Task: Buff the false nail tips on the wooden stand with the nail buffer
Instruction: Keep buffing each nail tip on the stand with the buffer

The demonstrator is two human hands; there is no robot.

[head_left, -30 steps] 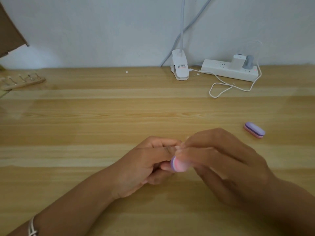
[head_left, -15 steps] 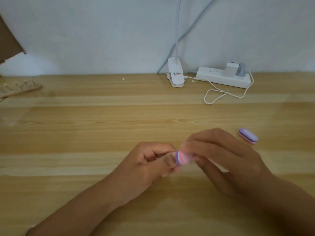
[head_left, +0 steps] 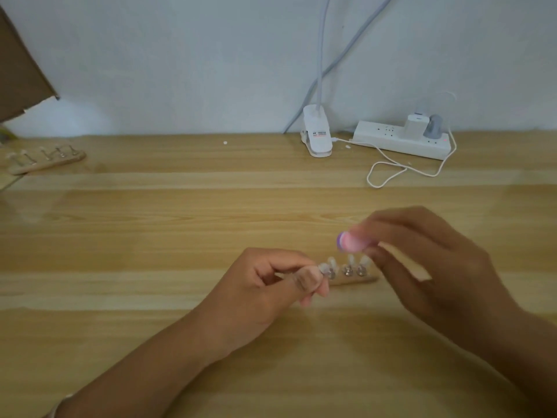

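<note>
wooden desk [head_left: 150, 236], right hand [head_left: 422, 267] lifted gripping buffer [head_left: 349, 243], left fingers [head_left: 304, 280] pinching stand [head_left: 357, 279], now uncovered

Pink/purple buffer [head_left: 351, 245] (blurred) just abv clear nail tips [head_left: 350, 262] on wooden stand [head_left: 357, 279].

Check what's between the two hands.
In the head view, the wooden stand with its false nail tips lies between the left hand and the right hand, which holds the nail buffer above them.
</note>
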